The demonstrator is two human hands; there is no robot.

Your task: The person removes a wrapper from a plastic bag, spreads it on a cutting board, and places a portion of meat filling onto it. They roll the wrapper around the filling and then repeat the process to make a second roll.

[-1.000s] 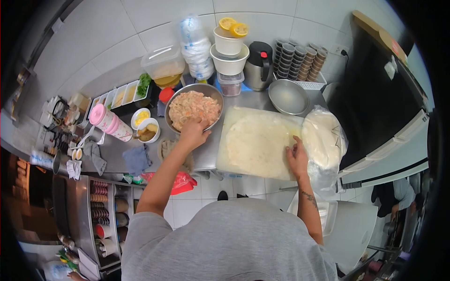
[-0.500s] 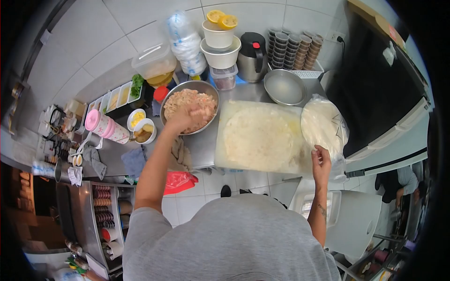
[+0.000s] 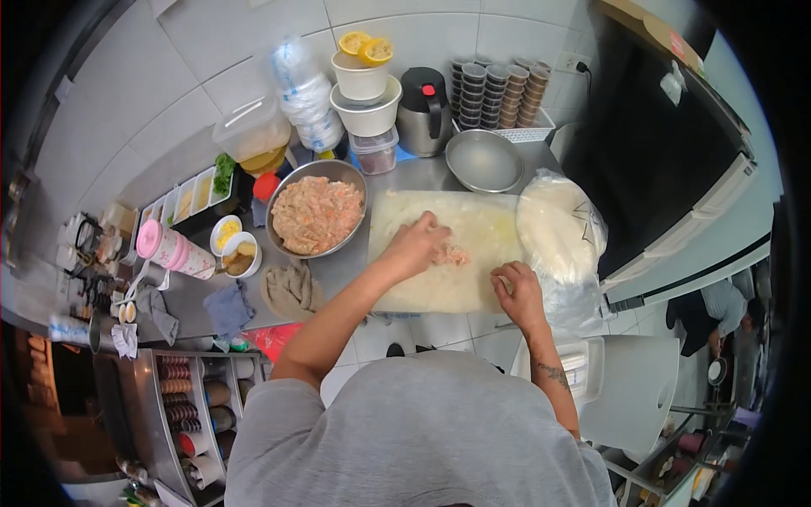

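A pale cutting board (image 3: pixel 384 211) lies on the counter with a thin, whitish round sheet (image 3: pixel 481 228) on it. A small clump of pinkish minced filling (image 3: pixel 452 255) sits on the sheet. My left hand (image 3: pixel 411 248) is over the sheet, just left of the clump, fingers curled inward; what they hold, if anything, is hidden. My right hand (image 3: pixel 517 294) hovers by the board's right front edge, fingers bent but apart, holding nothing visible. Left of the board, a metal bowl (image 3: pixel 361 221) contains more minced filling. Beside the board's right side lies a plastic bag of round pale sheets (image 3: pixel 557 224).
Behind the board stand a metal pan (image 3: pixel 484 160), a thermal jug (image 3: pixel 425 114), stacked white tubs (image 3: pixel 365 110) and lidded cups (image 3: pixel 473 93). Cloths (image 3: pixel 291 291), small bowls (image 3: pixel 242 256) and a pink tumbler (image 3: pixel 173 249) are at left. A person (image 3: pixel 722 308) is at far right.
My left hand has moved from the bowl to the sheet, where a clump of filling now lies. My right hand has shifted left, away from the bag. The whole view has shifted slightly.
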